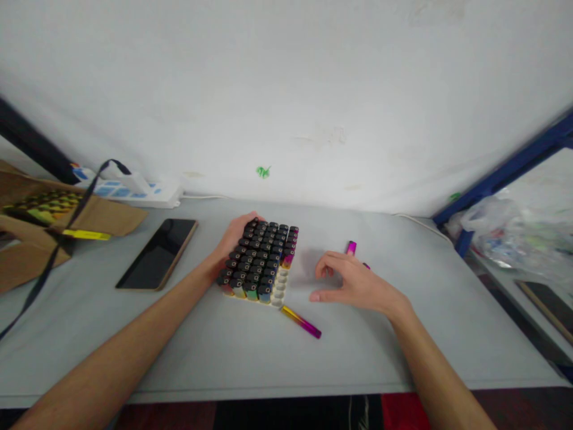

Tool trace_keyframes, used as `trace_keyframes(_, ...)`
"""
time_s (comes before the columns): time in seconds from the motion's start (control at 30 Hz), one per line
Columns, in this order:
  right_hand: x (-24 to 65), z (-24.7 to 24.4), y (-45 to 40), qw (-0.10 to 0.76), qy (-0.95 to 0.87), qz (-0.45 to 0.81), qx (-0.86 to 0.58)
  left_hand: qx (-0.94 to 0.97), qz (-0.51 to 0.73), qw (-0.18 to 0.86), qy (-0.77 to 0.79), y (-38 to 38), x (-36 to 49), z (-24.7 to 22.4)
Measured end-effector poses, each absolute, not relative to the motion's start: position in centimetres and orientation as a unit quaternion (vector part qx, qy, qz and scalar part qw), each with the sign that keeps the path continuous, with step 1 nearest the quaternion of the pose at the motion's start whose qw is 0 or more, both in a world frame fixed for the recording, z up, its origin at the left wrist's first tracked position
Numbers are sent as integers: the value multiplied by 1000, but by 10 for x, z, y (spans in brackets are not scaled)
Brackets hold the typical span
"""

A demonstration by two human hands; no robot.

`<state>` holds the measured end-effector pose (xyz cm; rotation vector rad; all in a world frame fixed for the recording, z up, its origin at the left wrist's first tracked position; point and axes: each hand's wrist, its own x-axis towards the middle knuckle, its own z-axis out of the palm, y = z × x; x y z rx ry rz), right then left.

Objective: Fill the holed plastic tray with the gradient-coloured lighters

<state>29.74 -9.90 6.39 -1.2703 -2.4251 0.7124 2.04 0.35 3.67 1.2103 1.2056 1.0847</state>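
Note:
A white tray (279, 294) with round slots stands on the desk, filled with rows of slim black-topped tubes (257, 254) in shiny colours. Several slots at its near right are bare. My left hand (235, 236) is closed around the tray's left side, its fingertips mostly hidden behind the tubes. To the right of the tray, my right hand (342, 278) hovers with thumb and curled fingers apart and nothing between them. A yellow-to-purple tube (302, 322) lies by the tray's near right corner. Another purple tube (351, 248) lies partly hidden behind my right hand.
A phone (156, 254) lies left of the tray. Farther left are an open cardboard box (107, 215) holding yellow-and-black items, a dark strap (54, 254) and a white power strip (161, 194). At right, plastic bags (505, 230) sit behind a blue frame (505, 170).

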Motion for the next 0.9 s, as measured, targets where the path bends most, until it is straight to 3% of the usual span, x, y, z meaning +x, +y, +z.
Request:
trace_keyframes(0.2, 266, 68, -130, 48, -895, 227, -382, 503, 456, 551, 485, 4, 19, 32)
trace_keyframes(0.37, 258, 63, -133, 43, -911, 249, -325, 493, 456, 554, 492, 10, 16, 25)
trace_keyframes(0.57, 268, 65, -129, 29, -905, 178, -386, 487, 459, 559, 489, 9, 15, 25)
trace_keyframes(0.7, 285, 66, -119, 67, -881, 220, -413, 485, 446, 561, 501, 8, 17, 29)
trace_keyframes(0.9, 294, 66, -105, 207, -812, 284, -466, 464, 453, 581, 492, 5, 20, 35)
